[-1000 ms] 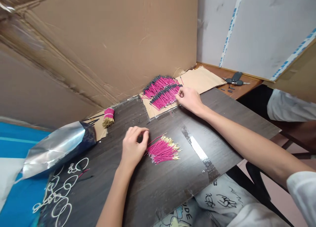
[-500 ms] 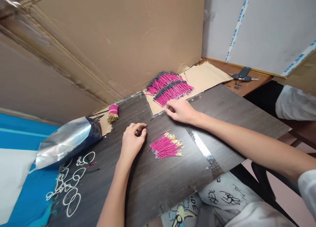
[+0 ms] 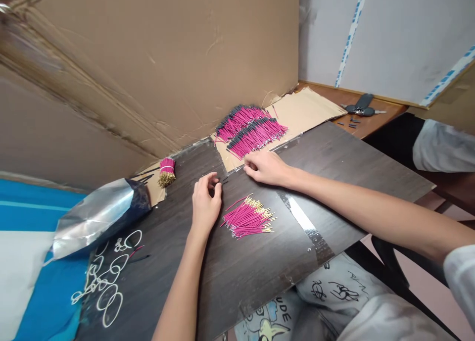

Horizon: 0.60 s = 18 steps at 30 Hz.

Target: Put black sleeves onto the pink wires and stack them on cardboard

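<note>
My left hand (image 3: 207,201) is over the dark tabletop with fingers curled toward the thumb, and small black tubes show between them. My right hand (image 3: 265,168) is closed in a pinch at the edge of the cardboard; anything in its fingertips is hidden. Just beyond it lie rows of pink wires with black ends (image 3: 258,135). Between and below my hands is a loose pile of pink wires with gold tips (image 3: 248,217). A banded bundle of similar gold-tipped wires (image 3: 167,172) stands to the left of my left hand.
A silver bag (image 3: 98,215) lies at the left, beside tangled white rubber bands (image 3: 109,276). Tall cardboard (image 3: 166,69) walls the back. Dark cutters (image 3: 361,107) and black bits rest on the brown table at right. Another person's sleeve (image 3: 443,145) shows at the right edge.
My left hand has shifted slightly right and away from me, toward the cardboard. My right hand keeps nearly the same place, and the view has tilted a little.
</note>
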{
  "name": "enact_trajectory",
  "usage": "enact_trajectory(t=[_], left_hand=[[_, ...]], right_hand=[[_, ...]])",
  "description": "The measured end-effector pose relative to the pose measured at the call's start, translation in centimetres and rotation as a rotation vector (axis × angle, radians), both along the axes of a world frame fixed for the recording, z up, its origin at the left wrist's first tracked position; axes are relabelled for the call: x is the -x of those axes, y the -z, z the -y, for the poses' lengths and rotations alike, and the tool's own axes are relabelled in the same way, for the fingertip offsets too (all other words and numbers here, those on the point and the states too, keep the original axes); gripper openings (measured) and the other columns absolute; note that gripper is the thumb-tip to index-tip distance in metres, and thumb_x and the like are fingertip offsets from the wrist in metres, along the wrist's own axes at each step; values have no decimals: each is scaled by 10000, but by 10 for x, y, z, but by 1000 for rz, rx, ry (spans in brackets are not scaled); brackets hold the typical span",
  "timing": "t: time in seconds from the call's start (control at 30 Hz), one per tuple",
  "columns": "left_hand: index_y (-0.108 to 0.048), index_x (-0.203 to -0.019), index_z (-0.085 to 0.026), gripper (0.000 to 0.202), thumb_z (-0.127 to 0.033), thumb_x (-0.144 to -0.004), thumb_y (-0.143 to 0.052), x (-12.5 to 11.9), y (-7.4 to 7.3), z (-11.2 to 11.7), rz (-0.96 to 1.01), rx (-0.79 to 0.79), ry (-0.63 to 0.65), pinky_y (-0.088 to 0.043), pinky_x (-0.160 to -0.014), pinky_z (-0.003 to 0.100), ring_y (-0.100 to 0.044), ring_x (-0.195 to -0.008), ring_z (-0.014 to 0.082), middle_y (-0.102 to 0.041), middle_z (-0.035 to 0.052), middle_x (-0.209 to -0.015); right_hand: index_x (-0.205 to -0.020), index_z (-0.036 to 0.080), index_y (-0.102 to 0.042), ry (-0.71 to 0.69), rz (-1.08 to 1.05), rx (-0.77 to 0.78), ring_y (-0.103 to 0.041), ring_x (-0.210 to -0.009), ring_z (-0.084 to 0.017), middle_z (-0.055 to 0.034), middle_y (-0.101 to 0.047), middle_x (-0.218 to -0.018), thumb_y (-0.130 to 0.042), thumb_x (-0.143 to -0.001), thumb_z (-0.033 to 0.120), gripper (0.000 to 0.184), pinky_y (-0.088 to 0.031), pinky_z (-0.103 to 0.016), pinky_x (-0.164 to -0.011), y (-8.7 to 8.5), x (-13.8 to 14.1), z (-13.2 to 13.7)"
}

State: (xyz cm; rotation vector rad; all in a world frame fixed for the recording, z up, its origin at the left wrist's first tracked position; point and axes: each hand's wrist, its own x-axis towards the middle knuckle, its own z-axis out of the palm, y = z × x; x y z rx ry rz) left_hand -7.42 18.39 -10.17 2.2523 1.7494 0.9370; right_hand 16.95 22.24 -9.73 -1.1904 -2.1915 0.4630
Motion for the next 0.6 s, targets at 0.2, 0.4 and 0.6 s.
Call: enact_trajectory(t=[0.2,0.4,0.6], left_hand=[[-714,-1098,-219,235,-306,-910,-604,2,1,1,-19,-17,-3,-443,-950,417,-570,-1002,279,-657,88,-1024],[-767,-1071,-241,269,-361,-959,-554,-2,-3,3,-75,-10,70,-439,-922,415,-551,-960,272,-650,78,-981],[-759,-976,-250,174,-358,-911,-639,-5,-5,5,-87,2,122,-439,-923,402,-564,-955,263,-669,59,-962]], right_hand=[[-828,192,-616,-8,-5,-4,-535,-759,-180,-47,-662,-834,-568,-920,205,105,-320,-323,-669,1,1,-2],[-825,190,-608,-10,-13,-16,-515,-716,-170,-42,-664,-821,-556,-917,207,108,-291,-327,-641,2,2,-3],[-831,189,-613,-6,-22,-6,-502,-706,-168,-45,-663,-816,-560,-915,208,101,-276,-324,-635,3,1,-3]])
